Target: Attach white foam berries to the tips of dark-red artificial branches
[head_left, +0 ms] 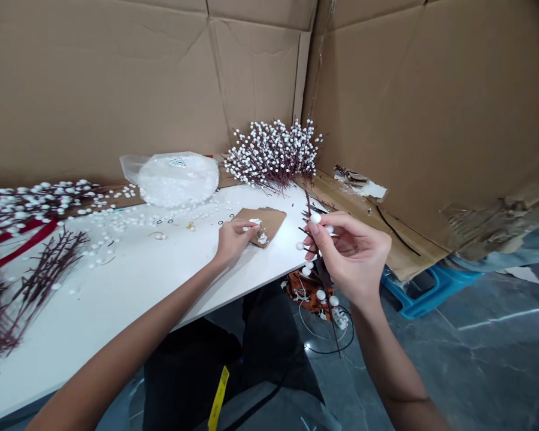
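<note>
My right hand (353, 254) pinches a dark brown twig (329, 311) with several white foam balls along it, holding it upright beyond the table's front edge. My left hand (234, 240) is closed at the fingertips over a small piece of cardboard (273, 222). Beside those fingertips a smear of white paste (262, 237) lies on the cardboard. Whatever the left fingers hold is too small to make out.
Against the cardboard wall stands a pile of finished white-berry twigs (273, 149). A plastic bag of white balls (179, 178) sits left of it, with loose balls scattered around. Bare twigs (49, 269) and red ribbon (24, 244) lie left. A blue stool (435, 290) is at the right.
</note>
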`<action>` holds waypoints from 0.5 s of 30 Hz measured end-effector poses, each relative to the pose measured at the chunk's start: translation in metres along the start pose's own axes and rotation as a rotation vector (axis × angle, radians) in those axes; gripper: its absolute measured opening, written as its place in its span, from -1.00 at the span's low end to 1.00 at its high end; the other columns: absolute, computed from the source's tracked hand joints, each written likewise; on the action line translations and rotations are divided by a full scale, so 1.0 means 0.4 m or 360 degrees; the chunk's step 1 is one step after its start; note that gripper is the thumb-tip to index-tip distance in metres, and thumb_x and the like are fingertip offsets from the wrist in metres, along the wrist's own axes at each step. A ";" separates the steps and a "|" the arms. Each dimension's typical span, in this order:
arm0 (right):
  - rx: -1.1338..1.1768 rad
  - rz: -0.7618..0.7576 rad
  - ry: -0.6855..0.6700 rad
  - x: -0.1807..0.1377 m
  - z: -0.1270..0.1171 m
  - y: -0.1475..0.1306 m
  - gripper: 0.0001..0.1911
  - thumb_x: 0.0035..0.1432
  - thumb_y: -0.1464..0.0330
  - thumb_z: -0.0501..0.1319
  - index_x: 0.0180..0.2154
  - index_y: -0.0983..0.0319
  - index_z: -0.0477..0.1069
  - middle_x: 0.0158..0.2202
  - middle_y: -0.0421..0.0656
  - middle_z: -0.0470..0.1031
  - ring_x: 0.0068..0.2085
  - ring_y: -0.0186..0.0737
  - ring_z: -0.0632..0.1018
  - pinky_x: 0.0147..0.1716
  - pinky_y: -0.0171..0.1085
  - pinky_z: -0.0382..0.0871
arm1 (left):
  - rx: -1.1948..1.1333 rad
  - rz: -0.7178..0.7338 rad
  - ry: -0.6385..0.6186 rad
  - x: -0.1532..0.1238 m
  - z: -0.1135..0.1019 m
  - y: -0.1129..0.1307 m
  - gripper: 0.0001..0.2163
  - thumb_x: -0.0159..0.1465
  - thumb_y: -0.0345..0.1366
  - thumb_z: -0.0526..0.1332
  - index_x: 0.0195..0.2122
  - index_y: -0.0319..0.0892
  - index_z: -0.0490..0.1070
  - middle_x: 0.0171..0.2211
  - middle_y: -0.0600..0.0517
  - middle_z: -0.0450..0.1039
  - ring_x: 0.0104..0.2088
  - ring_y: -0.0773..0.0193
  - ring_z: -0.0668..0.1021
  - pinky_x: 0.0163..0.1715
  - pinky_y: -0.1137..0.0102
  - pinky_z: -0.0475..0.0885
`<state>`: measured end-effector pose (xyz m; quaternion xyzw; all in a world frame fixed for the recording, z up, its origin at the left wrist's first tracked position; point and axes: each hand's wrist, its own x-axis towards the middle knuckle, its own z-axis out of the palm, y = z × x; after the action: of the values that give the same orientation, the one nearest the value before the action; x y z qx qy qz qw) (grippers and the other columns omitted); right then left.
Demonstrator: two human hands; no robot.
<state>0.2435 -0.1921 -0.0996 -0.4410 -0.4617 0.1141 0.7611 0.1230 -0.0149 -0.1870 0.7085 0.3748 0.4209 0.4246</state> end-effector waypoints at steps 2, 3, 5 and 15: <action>0.0004 0.0003 -0.0004 0.001 -0.002 0.001 -0.88 0.01 0.53 0.26 -0.39 0.22 0.51 -0.47 -0.23 0.46 -0.54 -0.38 0.53 -0.67 -0.42 0.48 | 0.0096 0.0063 -0.0008 -0.003 -0.003 -0.011 -0.79 0.03 -0.18 0.31 -0.41 -0.21 0.59 -0.32 -0.11 0.57 -0.27 0.10 0.57 -0.30 0.31 0.42; 0.0006 0.0005 -0.0006 0.002 -0.002 0.001 -0.88 0.01 0.53 0.26 -0.39 0.22 0.51 -0.47 -0.23 0.46 -0.54 -0.38 0.53 -0.67 -0.42 0.48 | 0.0167 0.0112 -0.0007 -0.003 -0.004 -0.013 -0.80 0.05 -0.18 0.30 -0.40 -0.21 0.59 -0.33 -0.10 0.57 -0.28 0.11 0.56 -0.29 0.29 0.42; 0.0005 0.0013 -0.0008 0.002 -0.001 0.003 -0.88 0.01 0.53 0.26 -0.39 0.22 0.51 -0.46 -0.23 0.46 -0.54 -0.38 0.53 -0.67 -0.42 0.48 | 0.0353 0.0253 0.0004 -0.004 -0.005 -0.014 -0.82 0.08 -0.19 0.28 -0.40 -0.18 0.59 -0.36 -0.08 0.56 -0.28 0.12 0.54 -0.23 0.24 0.40; -0.0093 0.0006 -0.0019 -0.003 0.000 0.015 -0.92 0.02 0.49 0.25 -0.40 0.21 0.49 -0.46 -0.22 0.47 -0.52 -0.37 0.52 -0.65 -0.40 0.48 | 0.0726 0.0734 0.0060 -0.027 0.004 -0.019 -0.85 0.14 -0.20 0.26 -0.37 -0.11 0.60 -0.37 -0.03 0.53 -0.24 0.12 0.40 -0.16 0.19 0.32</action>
<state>0.2443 -0.1892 -0.1049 -0.4632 -0.4685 0.1047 0.7450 0.1193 -0.0222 -0.1976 0.8437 0.2968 0.4243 0.1414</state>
